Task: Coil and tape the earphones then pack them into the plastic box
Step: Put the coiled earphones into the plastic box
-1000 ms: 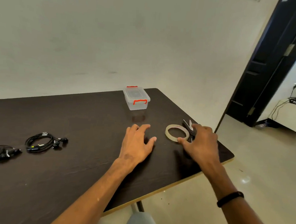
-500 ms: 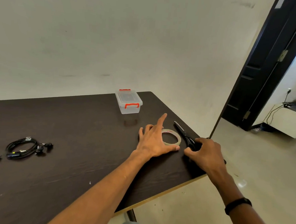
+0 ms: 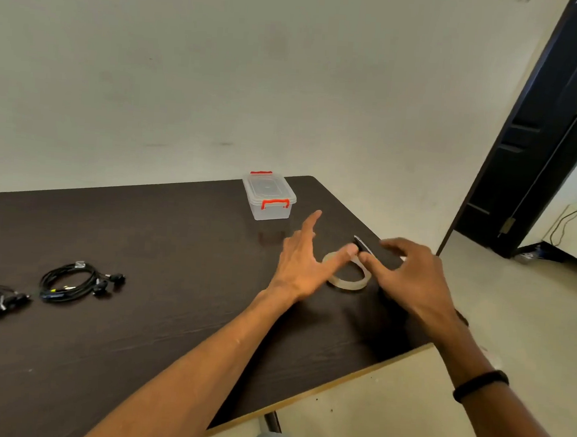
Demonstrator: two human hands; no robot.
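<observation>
Tape roll (image 3: 346, 277) being touched by left hand (image 3: 303, 262), fingers spread, thumb on rim; right hand (image 3: 412, 278) being held over tape roll, fingers spread; plastic box (image 3: 269, 196) being kept shut behind; coiled earphones (image 3: 77, 282) being left far left on table (image 3: 136, 327)

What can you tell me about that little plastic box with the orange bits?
The plastic box is small, rectangular and clear, with a see-through lid held on by two orange-red clips, one at each short end. It looks closed and empty. It stands upright near the table's far edge, beyond both hands; nothing touches it.
</observation>
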